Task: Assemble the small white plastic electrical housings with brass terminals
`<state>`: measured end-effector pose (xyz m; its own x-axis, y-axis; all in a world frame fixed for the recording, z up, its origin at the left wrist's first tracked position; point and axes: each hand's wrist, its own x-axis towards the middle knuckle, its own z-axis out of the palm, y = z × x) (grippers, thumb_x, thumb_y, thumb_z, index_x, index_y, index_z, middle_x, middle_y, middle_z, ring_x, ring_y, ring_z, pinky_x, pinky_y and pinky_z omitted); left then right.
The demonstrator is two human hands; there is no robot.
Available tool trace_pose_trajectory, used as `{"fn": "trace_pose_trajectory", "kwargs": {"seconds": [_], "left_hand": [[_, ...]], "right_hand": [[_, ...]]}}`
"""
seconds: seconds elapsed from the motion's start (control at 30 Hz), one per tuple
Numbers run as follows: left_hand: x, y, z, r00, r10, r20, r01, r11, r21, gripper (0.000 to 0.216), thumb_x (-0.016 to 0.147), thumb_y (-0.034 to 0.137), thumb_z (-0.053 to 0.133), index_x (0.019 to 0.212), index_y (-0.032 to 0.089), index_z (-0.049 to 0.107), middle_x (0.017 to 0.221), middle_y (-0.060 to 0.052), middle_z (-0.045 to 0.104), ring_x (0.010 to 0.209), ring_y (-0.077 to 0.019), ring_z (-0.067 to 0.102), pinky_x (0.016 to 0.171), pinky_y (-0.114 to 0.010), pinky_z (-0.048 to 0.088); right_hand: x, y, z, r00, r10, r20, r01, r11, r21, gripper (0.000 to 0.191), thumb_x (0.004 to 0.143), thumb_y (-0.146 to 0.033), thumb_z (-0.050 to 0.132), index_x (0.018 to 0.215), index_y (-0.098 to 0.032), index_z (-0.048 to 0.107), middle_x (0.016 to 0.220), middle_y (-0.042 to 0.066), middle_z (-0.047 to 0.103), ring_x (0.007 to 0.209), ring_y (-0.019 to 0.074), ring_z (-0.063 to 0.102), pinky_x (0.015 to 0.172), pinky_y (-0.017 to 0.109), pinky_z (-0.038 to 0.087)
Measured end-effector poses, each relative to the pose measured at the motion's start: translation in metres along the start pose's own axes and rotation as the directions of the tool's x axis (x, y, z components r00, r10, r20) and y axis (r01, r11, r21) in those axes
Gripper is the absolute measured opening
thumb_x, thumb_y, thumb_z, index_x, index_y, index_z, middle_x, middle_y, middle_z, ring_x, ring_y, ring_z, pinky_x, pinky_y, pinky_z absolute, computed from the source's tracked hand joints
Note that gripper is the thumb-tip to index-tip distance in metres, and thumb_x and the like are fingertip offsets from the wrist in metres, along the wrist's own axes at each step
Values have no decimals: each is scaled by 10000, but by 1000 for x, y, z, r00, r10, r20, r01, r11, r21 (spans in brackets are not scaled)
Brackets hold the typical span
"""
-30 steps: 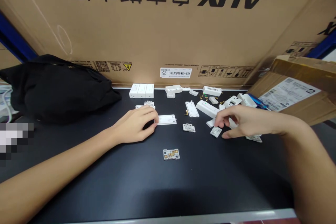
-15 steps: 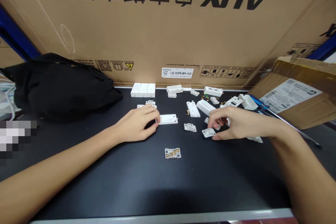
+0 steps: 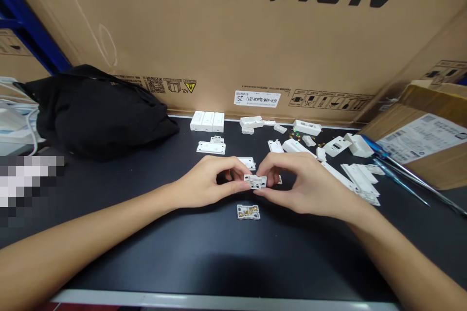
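A small white plastic switch part (image 3: 255, 181) is pinched between both hands just above the black table (image 3: 182, 252). My left hand (image 3: 207, 182) grips its left end with thumb and fingers closed. My right hand (image 3: 295, 182) grips its right end the same way. Directly below them lies a white part with brass contacts (image 3: 248, 212), facing up. A flat white cover plate (image 3: 247, 162) lies just behind the hands, partly hidden.
Several white switch housings and covers (image 3: 350, 175) with small brass pieces lie scattered at the right and back. Three white blocks (image 3: 207, 121) stand by the big cardboard box (image 3: 233, 34). A black bag (image 3: 98, 112) sits left; screwdrivers (image 3: 397, 175) and a labelled carton (image 3: 423, 141) right.
My right hand picked a small white part from the pile and carried it left to the middle. My left hand left the flat cover plate and closed on the same part.
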<state>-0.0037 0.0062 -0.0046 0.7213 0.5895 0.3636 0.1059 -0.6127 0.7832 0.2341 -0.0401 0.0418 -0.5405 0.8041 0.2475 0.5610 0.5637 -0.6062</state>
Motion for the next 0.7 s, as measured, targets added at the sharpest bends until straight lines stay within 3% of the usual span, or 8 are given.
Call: {"fn": "trace_pose_trajectory", "kwargs": {"seconds": [0.17, 0.33, 0.5, 0.7], "left_hand": [[0, 0, -1, 997, -21, -77, 15, 998, -69, 108, 935, 243, 723, 1000, 159, 743, 832, -15, 766, 734, -119, 704, 673, -220, 554], [-1, 1, -2, 989, 59, -136, -58, 998, 16, 96, 922, 213, 738, 995, 154, 752, 840, -25, 782, 729, -119, 712, 678, -219, 569], [-2, -1, -2, 978, 127, -166, -113, 989, 91, 82, 927, 213, 733, 990, 167, 758, 885, -42, 792, 753, -137, 720, 706, -247, 586], [-3, -2, -3, 975, 185, -125, -173, 980, 102, 96, 937, 206, 728, 1018, 158, 741, 866, -35, 765, 743, -124, 694, 722, -241, 580]], "right_hand": [[0, -3, -2, 988, 145, 58, -155, 962, 227, 170, 838, -321, 795, 938, -212, 711, 802, -6, 702, 704, 132, 639, 660, 252, 522], [2, -8, -6, 948, 289, 136, -319, 871, 374, 227, 885, -433, 760, 935, -212, 761, 773, 21, 743, 726, 164, 694, 677, 273, 551], [5, -8, -5, 927, 347, 141, -373, 830, 415, 304, 821, -495, 813, 889, -202, 771, 747, 39, 759, 709, 181, 706, 693, 298, 560], [5, -5, -2, 921, 361, 145, -386, 803, 454, 247, 787, -435, 850, 833, -204, 775, 718, 33, 758, 673, 172, 687, 650, 280, 535]]}}
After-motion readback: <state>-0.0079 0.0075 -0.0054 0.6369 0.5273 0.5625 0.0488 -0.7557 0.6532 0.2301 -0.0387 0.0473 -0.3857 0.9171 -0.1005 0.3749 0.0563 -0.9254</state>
